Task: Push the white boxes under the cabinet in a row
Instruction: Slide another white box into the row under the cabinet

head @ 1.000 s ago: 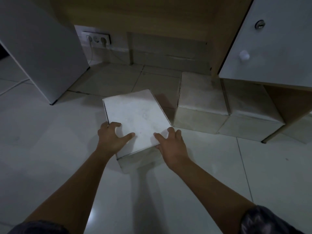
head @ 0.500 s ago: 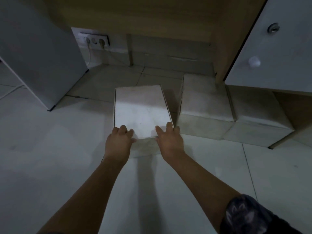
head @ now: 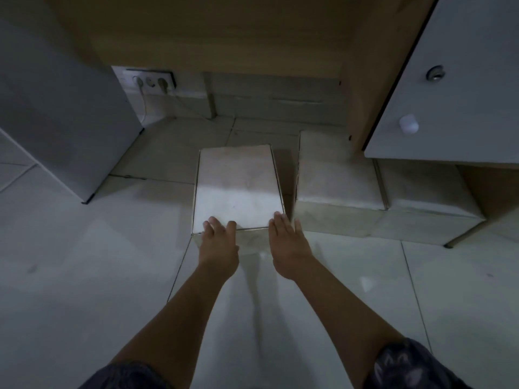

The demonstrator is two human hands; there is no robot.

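A white box (head: 237, 183) lies on the tiled floor, its far end reaching under the wooden cabinet (head: 224, 32). My left hand (head: 219, 242) presses flat against the box's near edge at the left corner, fingertips over the top. My right hand (head: 289, 245) presses the near right corner the same way. To the right, a second white box (head: 337, 175) sits under the cabinet, a narrow gap away from the first. A third white box (head: 427, 203) lies beyond it, partly hidden by a white door.
A white cabinet door (head: 460, 88) with a knob hangs open at the right, above the third box. A grey panel (head: 61, 116) stands at the left. A wall socket (head: 148, 80) with plugged cables sits at the back left. Bare floor tiles (head: 84, 276) lie around me.
The box has turned from skewed to square with the other boxes and slid forward toward the cabinet. Both hands shifted from its top to its near edge.
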